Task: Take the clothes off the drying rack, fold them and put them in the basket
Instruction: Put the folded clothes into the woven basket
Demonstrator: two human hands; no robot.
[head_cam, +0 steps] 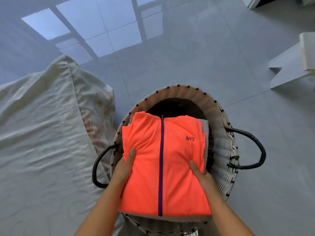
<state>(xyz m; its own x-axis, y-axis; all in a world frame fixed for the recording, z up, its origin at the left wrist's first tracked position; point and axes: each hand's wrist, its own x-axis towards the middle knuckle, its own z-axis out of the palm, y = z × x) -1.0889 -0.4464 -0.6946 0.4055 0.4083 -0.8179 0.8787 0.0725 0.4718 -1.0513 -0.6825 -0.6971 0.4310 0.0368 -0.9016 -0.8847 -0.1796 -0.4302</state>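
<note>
A folded bright orange jacket point(170, 159) with a purple zip and a small purple logo is held flat over the mouth of a woven wicker basket point(221, 142). My left hand point(124, 167) grips its left edge, thumb on top and fingers hidden underneath. On the opposite edge my right hand point(201, 174) holds it the same way. A grey folded layer shows under the jacket's right and bottom edges. Something dark point(175, 106) lies deeper in the basket. The drying rack is out of view.
The basket has black loop handles on its left point(98, 167) and right point(255, 150) sides and stands on a glossy grey tiled floor point(221, 57). A cream quilted bedspread point(42, 133) fills the left. White furniture point(298, 65) stands at the upper right.
</note>
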